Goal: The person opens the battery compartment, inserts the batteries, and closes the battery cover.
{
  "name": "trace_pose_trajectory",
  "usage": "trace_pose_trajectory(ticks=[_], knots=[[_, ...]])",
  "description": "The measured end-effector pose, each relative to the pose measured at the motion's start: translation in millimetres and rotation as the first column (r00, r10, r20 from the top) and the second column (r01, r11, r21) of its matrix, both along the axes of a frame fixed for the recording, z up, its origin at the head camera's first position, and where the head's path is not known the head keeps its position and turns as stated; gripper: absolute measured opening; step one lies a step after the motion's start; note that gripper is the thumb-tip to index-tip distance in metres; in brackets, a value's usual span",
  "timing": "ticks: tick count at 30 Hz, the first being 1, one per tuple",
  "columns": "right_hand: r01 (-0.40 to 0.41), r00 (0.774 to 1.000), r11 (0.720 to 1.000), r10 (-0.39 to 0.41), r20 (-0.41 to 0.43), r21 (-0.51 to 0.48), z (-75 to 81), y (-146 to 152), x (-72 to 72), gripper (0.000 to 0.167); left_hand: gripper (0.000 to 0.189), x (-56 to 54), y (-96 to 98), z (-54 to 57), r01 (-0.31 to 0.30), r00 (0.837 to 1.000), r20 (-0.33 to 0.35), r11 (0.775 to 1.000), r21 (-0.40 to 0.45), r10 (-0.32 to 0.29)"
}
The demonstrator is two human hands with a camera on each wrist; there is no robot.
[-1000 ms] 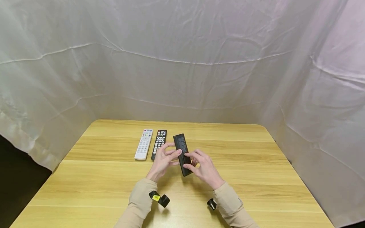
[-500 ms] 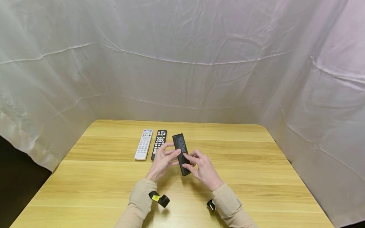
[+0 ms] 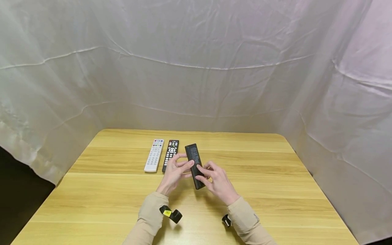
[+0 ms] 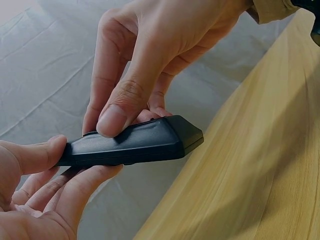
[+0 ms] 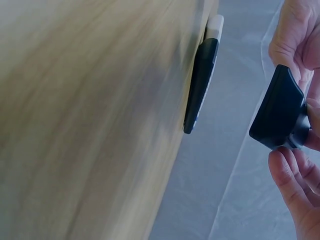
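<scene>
A black remote control [image 3: 193, 153], its back side with printed text facing up, is held above the table at a tilt. My left hand [image 3: 174, 174] grips it from the left; in the left wrist view, the thumb lies on top and the fingers are underneath the remote control [image 4: 145, 144]. My right hand [image 3: 221, 182] pinches at the back near its lower end, with thumb and index finger set on the surface. The right thumb [image 4: 113, 120] presses close to the side edge. In the right wrist view, the end of the remote control [image 5: 277, 107] hides part of the fingers.
To the left on the wooden table [image 3: 269, 163] lie a white remote control [image 3: 154, 156] and a second black remote control [image 3: 172, 148], both buttons up. My left hand partly covers the latter. Pale curtains [image 3: 196, 92] hang behind and beside the table.
The held remote control has shifted very slightly to the left with the right fingers on it. Both hands keep nearly the same pose; the other two remotes stay put.
</scene>
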State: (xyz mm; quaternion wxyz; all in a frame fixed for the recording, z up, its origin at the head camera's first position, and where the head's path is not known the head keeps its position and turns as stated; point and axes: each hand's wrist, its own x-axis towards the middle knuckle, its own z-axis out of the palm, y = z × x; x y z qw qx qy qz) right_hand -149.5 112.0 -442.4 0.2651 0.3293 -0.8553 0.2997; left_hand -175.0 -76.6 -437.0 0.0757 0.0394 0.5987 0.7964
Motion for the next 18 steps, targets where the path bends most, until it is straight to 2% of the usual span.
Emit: trace_pose_trajectory(ticks=[9, 18], knots=[[0.0, 0.999, 1.0, 0.001, -0.041, 0.011, -2.1, -1.5, 0.7, 0.037, 0.036, -0.2, 0.5, -0.8, -0.018, 1.0, 0.001, 1.0, 0.009, 0.018], [0.004, 1.0, 1.0, -0.004, -0.024, 0.002, -3.2, -1.0, 0.0, 0.037, 0.036, -1.2, 0.7, -1.5, -0.01, 1.0, -0.006, 1.0, 0.011, 0.01]])
